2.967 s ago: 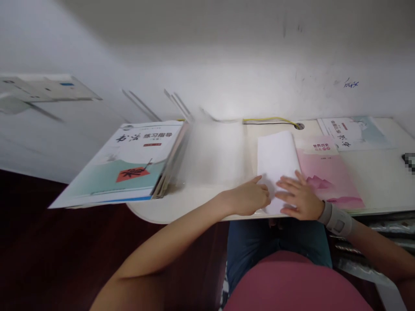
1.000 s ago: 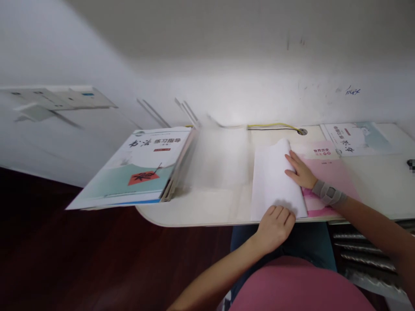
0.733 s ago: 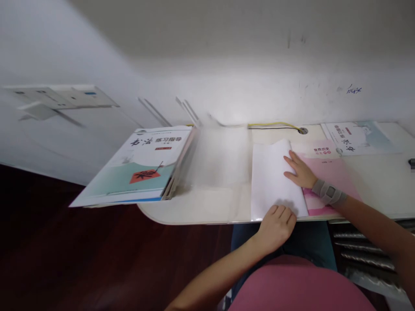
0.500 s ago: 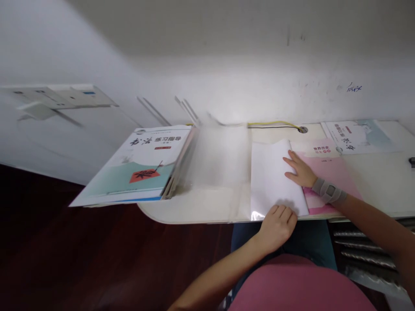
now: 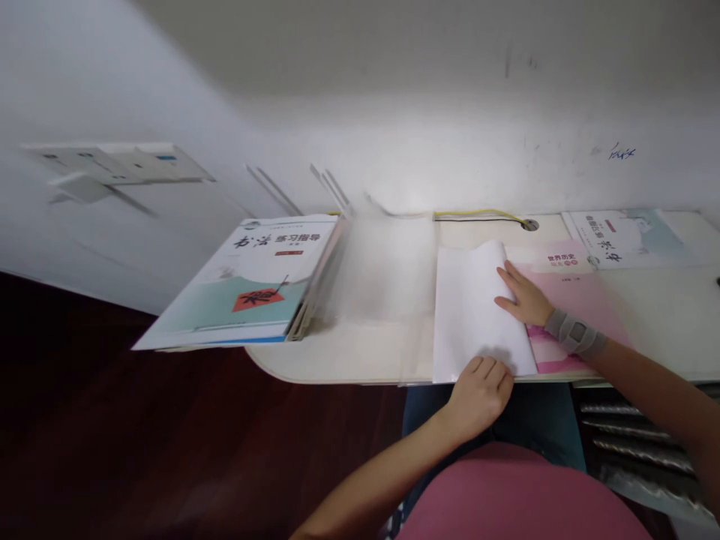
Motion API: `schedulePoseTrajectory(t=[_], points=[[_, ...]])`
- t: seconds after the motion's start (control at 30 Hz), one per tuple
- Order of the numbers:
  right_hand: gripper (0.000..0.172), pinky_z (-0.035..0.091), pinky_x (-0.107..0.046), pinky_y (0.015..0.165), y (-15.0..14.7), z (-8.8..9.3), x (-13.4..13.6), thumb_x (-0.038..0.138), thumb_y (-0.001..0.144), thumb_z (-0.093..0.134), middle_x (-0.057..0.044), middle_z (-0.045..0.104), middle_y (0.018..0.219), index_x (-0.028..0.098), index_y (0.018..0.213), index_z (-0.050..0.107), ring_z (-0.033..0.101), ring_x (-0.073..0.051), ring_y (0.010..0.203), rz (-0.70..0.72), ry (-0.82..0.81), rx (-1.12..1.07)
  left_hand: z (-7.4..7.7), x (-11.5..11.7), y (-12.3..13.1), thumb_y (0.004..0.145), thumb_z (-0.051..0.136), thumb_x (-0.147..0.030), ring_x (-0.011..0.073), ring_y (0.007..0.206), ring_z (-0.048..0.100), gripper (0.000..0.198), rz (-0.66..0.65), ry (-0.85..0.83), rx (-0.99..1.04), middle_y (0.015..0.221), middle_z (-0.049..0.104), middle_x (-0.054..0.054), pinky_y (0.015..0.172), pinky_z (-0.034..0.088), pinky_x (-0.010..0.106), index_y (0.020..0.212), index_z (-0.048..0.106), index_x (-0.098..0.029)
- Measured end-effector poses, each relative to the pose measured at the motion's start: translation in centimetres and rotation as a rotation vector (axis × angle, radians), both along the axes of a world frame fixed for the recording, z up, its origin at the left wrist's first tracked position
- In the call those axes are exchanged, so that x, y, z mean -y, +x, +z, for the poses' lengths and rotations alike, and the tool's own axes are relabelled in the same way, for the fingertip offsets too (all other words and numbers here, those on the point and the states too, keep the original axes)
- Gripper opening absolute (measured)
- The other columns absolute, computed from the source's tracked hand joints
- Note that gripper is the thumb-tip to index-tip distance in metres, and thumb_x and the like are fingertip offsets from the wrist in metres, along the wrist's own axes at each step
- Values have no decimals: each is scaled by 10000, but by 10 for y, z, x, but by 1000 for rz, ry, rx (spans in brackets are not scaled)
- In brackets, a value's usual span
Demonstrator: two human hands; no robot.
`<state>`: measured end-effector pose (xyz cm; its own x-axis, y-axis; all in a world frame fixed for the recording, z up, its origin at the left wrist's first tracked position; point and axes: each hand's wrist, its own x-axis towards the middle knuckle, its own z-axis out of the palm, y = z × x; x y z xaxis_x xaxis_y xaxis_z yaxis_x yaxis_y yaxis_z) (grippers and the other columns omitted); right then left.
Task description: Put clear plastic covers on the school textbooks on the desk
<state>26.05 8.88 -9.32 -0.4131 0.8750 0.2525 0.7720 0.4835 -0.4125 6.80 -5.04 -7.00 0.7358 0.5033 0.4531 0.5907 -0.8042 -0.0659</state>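
A pink book (image 5: 562, 259) lies on the white desk (image 5: 349, 356) with its white inner cover flap (image 5: 472, 307) turned open to the left. A clear plastic cover sheet (image 5: 388, 270) spreads out left of it. My right hand (image 5: 523, 296), with a grey wrist strap, lies flat with fingers stretched on the fold between white flap and pink cover. My left hand (image 5: 478, 394) curls over the near edge of the white flap at the desk's front edge, fingers bent on it.
A stack of books with a teal and white calligraphy book (image 5: 247, 281) on top overhangs the desk's left end. Another white and teal book (image 5: 630, 236) lies at the back right. A yellow cable (image 5: 478, 215) runs along the wall to a desk hole.
Three seconds ago both hands lay side by side at the flap's near end. Since then the right hand slid up the fold and the left dropped to the near edge. Lately only the view shifted slightly.
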Motion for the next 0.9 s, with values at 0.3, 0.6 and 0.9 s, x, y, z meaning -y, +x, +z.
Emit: schedulePoseTrajectory(t=[0.3, 0.6, 0.9], points=[[758, 223, -465, 1123, -4, 6, 4, 585, 886, 322, -230, 205, 1501, 26, 1398, 312, 162, -305, 1399, 39, 22, 153, -1, 3, -10, 913, 418, -130, 154, 671, 477, 180, 72, -58, 21, 716, 544, 29, 617, 326, 296, 890, 597, -128], [818, 221, -460, 1119, -6, 4, 4, 627, 873, 302, -228, 215, 1498, 19, 1418, 265, 172, -303, 1396, 17, 18, 186, -3, 7, -16, 899, 449, -125, 155, 673, 483, 170, 146, -19, 120, 692, 544, 29, 617, 340, 296, 860, 615, -125], [835, 214, -474, 1110, -8, 4, 8, 669, 860, 262, -215, 256, 1485, 42, 1410, 301, 200, -304, 1389, 78, 67, 247, -3, 10, -19, 895, 452, -120, 155, 685, 491, 164, 125, -33, 86, 694, 543, 28, 623, 345, 303, 899, 616, -124]])
